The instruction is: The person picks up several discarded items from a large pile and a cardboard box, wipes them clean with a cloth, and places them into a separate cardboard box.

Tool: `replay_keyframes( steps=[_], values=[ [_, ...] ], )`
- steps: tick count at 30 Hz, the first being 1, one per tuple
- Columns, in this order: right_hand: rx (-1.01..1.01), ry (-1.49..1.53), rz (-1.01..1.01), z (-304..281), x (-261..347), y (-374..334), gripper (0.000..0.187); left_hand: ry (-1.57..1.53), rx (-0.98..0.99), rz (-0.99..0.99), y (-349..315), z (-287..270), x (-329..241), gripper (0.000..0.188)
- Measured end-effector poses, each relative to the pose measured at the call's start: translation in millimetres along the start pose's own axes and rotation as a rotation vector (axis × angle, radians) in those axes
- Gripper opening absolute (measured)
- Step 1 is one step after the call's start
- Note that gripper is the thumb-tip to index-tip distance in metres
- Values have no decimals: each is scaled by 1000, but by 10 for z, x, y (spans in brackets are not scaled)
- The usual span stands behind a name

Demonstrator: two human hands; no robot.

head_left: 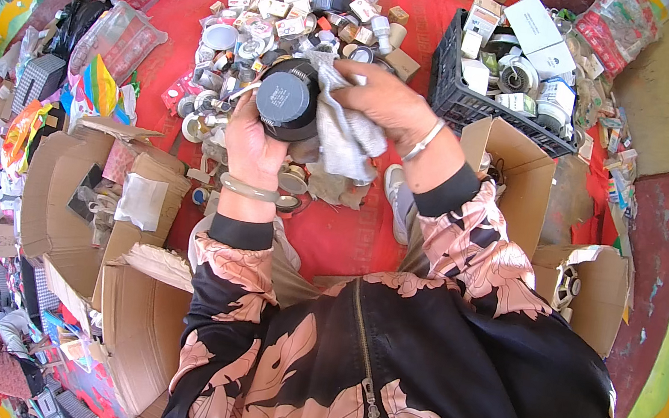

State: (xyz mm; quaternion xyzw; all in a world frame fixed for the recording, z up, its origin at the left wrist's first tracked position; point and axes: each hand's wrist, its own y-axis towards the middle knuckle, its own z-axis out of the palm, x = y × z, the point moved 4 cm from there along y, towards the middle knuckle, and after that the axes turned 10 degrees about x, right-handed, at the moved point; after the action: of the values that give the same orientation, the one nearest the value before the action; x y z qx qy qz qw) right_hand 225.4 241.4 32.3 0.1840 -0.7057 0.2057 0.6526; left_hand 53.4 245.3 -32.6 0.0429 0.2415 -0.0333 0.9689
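Left hand (256,145) grips round part (283,99) above pile's (290,27) near edge, right hand (386,106) clutches rag (345,128) against it; hard rubbing could twist it loose.

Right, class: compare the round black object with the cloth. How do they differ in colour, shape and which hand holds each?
The round black object is dark, while the cloth is pale grey. The object looks firm and round; the cloth hangs in loose folds. The left hand holds the object, the right hand the cloth. Both are held up side by side.
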Motion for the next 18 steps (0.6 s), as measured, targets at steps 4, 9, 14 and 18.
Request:
replay_keyframes(
  steps=[4, 9, 14, 18],
  values=[
    [-77, 198, 29, -433, 13, -180, 29, -103, -31, 83, 53, 41, -257, 28],
    [-319, 379, -402, -402, 90, -148, 29, -191, -10, 79, 111, 19, -226, 31],
    [-401, -944, -622, 592, 155, 36, 42, -60, 3, -110, -52, 59, 3, 33],
    [-268, -1026, -482, 846, 33, 76, 42, -43, -95, 2, -176, 179, -103, 34]
  ],
)
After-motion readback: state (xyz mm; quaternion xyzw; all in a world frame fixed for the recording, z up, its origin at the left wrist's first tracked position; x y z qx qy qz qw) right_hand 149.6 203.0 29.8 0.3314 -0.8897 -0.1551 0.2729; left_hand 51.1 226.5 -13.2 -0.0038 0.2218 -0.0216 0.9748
